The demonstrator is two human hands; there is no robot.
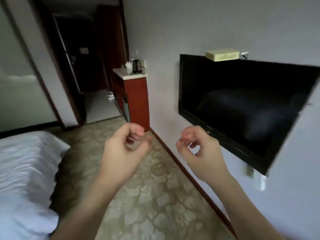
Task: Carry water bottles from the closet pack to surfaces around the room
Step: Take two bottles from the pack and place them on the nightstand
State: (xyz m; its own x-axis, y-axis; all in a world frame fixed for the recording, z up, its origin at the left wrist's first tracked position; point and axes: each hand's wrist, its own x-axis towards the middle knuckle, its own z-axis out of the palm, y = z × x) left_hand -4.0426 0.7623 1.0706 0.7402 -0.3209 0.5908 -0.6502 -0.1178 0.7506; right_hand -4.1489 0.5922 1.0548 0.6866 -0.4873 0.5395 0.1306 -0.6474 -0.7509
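No water bottle or bottle pack shows in this view. My left hand is raised in front of me over the patterned carpet, fingers loosely curled with nothing in them. My right hand hangs level with it, close to the wall below the television, fingers also curled and empty. Both forearms reach in from the bottom edge. A dark entry hallway lies ahead at the far left; whatever is inside is too dark to make out.
A bed with white sheets fills the left. A wall-mounted black television with a box on top hangs on the right. A red-brown cabinet with a kettle stands ahead. Carpet runs between bed and wall.
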